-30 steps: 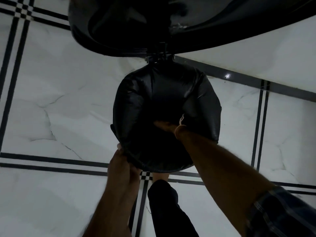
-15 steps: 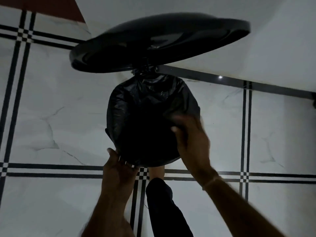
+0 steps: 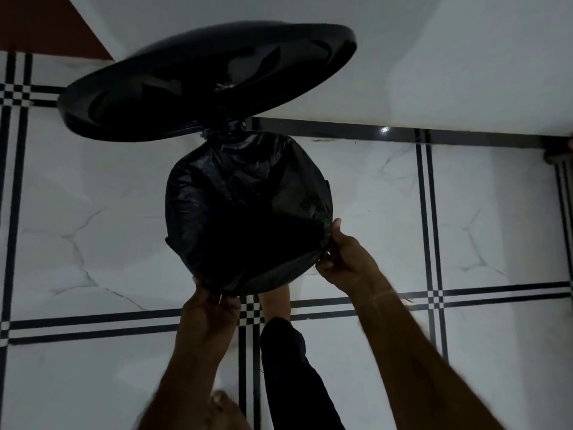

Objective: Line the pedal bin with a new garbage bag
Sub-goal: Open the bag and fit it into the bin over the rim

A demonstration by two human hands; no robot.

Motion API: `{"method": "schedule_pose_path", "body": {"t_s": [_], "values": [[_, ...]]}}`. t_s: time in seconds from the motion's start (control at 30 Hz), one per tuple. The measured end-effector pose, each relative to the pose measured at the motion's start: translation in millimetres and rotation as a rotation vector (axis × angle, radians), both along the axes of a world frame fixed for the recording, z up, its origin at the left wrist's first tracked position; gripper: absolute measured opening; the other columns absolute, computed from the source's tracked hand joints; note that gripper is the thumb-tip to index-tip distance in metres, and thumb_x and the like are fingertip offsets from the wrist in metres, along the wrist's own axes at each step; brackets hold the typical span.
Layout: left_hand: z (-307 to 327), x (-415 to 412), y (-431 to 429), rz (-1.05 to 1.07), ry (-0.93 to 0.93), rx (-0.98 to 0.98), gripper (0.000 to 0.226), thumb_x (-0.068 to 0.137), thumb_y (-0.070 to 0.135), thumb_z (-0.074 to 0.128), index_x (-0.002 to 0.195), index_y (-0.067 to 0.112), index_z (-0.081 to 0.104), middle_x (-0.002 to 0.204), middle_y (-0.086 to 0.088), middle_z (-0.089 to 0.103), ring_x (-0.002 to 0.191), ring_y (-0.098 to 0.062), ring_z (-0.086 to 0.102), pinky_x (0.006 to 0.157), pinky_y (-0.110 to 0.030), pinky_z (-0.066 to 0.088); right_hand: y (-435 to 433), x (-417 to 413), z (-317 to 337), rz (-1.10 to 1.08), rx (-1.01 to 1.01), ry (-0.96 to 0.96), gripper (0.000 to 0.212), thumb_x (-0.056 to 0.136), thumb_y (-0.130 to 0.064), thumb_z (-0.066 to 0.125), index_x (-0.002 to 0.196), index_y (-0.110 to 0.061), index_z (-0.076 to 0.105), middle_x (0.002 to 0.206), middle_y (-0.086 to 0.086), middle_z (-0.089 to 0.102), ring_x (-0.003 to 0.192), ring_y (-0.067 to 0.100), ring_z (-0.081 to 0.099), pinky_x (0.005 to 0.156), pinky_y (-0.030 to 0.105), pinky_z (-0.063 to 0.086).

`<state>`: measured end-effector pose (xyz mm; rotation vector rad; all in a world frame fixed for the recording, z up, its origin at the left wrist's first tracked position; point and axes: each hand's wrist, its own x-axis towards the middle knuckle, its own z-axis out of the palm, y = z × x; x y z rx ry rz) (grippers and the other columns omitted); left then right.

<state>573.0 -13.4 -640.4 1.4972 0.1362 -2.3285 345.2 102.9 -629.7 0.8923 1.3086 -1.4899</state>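
Observation:
A round pedal bin stands on the floor below me, its black lid [image 3: 192, 88] raised and tilted back. A black garbage bag [image 3: 235, 193] is draped over the bin's mouth and covers its rim all round, so the bin's body is hidden. My left hand [image 3: 210, 315] pinches the bag's edge at the near rim. At the right side of the rim my right hand [image 3: 344, 259] grips a gathered fold of the bag. My foot [image 3: 276, 302] reaches under the near side of the bin, where the pedal is hidden.
The floor [image 3: 93, 212] is white marble-look tile with black double lines. A white wall [image 3: 465, 72] with a dark skirting strip runs behind the bin. A dark red surface [image 3: 46, 26] shows at the top left. My dark trouser leg [image 3: 294, 377] is low in the middle.
My right hand came out of the bag's inside, moved to the right side of the rim and took hold of the bag's edge. The left hand stayed on the near rim.

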Motion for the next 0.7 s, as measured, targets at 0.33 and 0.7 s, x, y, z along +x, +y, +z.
{"method": "schedule_pose_path", "body": {"t_s": [0.33, 0.7], "values": [[-7.9, -4.4, 6.4, -0.019, -0.033, -0.100, 0.035, 0.097, 0.014, 0.062, 0.069, 0.019, 0.082, 0.077, 0.003, 0.074, 0.056, -0.004, 0.066, 0.046, -0.013, 0.049, -12.3, 2.8, -6.3, 0.111, 0.149, 0.042, 0.038, 0.104, -0.009, 0.046, 0.066, -0.013, 0.048, 0.041, -0.003, 0.045, 0.031, 0.006, 0.037, 0.030, 0.015, 0.024], [11.2, 2.6, 39.1, 0.069, 0.001, 0.065, 0.012, 0.089, 0.015, 0.068, 0.098, 0.013, 0.076, 0.099, -0.004, 0.076, 0.078, -0.014, 0.074, 0.061, -0.021, 0.059, 22.7, 40.0, -6.9, -0.167, -0.235, -0.061, 0.025, 0.089, -0.033, 0.060, 0.096, -0.012, 0.072, 0.079, -0.001, 0.066, 0.055, 0.004, 0.060, 0.052, 0.014, 0.055]]}}
